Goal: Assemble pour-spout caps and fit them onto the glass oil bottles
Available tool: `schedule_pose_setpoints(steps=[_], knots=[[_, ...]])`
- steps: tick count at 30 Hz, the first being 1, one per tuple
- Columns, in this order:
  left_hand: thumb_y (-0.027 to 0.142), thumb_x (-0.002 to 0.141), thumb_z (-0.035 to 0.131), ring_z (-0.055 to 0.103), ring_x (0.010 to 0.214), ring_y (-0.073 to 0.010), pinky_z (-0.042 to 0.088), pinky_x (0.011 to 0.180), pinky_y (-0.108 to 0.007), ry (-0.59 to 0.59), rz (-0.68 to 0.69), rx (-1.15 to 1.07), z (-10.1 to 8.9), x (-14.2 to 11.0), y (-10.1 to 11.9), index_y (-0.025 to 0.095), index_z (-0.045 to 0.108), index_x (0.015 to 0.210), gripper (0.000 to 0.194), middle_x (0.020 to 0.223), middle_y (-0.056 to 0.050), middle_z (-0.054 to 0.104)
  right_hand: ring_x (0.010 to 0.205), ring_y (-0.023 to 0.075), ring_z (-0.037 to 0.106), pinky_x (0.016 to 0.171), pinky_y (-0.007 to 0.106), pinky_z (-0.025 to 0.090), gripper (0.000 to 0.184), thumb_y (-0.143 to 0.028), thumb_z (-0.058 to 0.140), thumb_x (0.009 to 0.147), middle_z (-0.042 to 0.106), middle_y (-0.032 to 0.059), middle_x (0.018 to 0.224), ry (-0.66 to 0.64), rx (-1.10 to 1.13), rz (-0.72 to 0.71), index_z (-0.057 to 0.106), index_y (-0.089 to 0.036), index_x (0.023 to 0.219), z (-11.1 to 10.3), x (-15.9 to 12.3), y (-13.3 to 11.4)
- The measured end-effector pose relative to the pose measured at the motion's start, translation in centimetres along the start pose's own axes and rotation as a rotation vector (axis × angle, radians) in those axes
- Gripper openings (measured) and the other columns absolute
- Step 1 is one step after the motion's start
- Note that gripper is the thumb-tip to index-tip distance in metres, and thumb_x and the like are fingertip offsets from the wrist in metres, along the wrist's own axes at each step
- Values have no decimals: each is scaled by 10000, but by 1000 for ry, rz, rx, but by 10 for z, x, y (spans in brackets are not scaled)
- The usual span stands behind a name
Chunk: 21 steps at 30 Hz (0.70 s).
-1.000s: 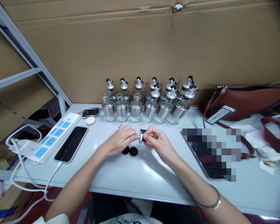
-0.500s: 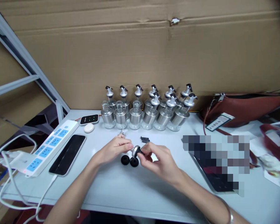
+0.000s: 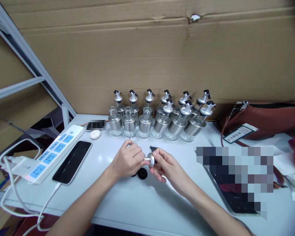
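Between my two hands is a silver bottle pourer with a dark part at its right side. My right hand pinches the pourer's wide end between thumb and fingers. My left hand is closed around its narrow silver stem, whose tip is hidden in the fingers. Below the hands lies a round black stopper; a second one is mostly hidden behind my left hand. Just beyond the pourer are small black levers, partly covered by my right hand.
Two rows of glass-and-steel bottles stand at the back; three in front lack pourers. On the left are a power strip, a phone and a white disc. A brown bag and a partly blurred tablet occupy the right.
My left hand has turned over and now wraps around the stem with its back up. The pourer has moved slightly right and tilted sideways. The view has shifted a little.
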<state>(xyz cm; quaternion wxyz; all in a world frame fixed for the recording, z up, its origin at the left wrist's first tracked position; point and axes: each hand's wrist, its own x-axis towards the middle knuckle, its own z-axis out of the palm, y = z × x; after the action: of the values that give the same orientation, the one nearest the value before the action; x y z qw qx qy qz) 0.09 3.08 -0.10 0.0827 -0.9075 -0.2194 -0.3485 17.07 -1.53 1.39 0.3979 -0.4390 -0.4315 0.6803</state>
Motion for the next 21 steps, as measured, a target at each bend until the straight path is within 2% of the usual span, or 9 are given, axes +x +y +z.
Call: schedule_pose_setpoints(steps=[5, 9, 12, 15, 21], knots=[[359, 1005, 228, 411, 600, -141, 320, 720, -303, -2, 3, -53, -5, 2, 0, 158, 468, 656, 468, 609, -5, 515, 347, 16, 325, 358, 143, 164, 496, -586, 705, 679, 515, -69, 472, 53, 83, -18, 418, -182, 697, 0, -5, -5], [380, 1004, 242, 389, 584, -118, 296, 715, -293, -151, -117, -275, -13, 7, -2, 158, 430, 643, 463, 597, 25, 460, 356, -2, 296, 352, 131, 141, 484, -466, 786, 628, 517, -64, 482, 28, 309, 82, 399, -176, 653, 4, -9, -9], [428, 999, 243, 390, 584, -102, 291, 737, -285, -261, -239, -481, -18, 8, -6, 158, 401, 641, 476, 594, 45, 427, 353, -7, 299, 339, 115, 145, 478, -417, 794, 631, 521, -62, 476, 34, 387, 89, 380, -178, 639, 9, -10, -8], [481, 986, 257, 372, 578, -94, 280, 745, -280, -307, -313, -608, -19, 7, -9, 156, 374, 630, 495, 589, 54, 403, 348, 2, 331, 328, 105, 180, 453, -435, 772, 668, 566, -47, 497, 52, 346, 26, 395, -182, 677, 13, -12, -6], [481, 973, 309, 273, 542, -88, 244, 710, -277, -308, -407, -752, -17, 7, -11, 148, 310, 588, 510, 544, 64, 323, 331, 25, 380, 308, 113, 244, 446, -476, 720, 713, 593, -39, 517, 53, 206, -81, 371, -199, 700, 13, -9, 2]])
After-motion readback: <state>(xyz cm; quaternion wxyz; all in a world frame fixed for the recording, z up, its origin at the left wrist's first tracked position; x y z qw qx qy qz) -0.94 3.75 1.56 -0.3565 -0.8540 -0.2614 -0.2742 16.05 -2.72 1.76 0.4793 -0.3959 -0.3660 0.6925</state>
